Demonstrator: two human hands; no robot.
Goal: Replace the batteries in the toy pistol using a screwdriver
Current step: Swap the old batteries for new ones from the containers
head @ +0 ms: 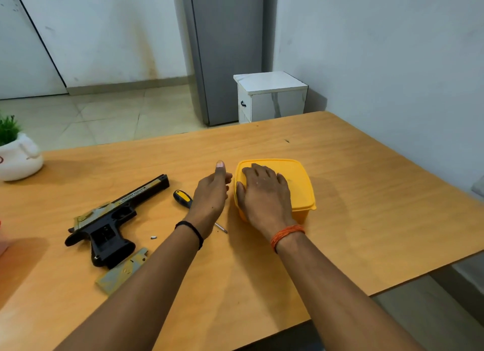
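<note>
Head view shows you a smooth wood-grain tabletop [340,180] with your right hand [264,193] lying flat, fingers spread, on the lidded square yellow plastic box [301,183] near the middle, its contents hidden. Your left hand [212,193] hovers just beside the box's left wall, fingers straight, thumb up, holding nothing. Toward the left edge lies the black toy pistol [110,219], grip compartment uncovered, its flat camouflage cover [123,269] touching the grip's near side; the black-and-yellow screwdriver [183,198] lies between pistol and box, partly under your left wrist, a tiny screw [153,237] near it.
</note>
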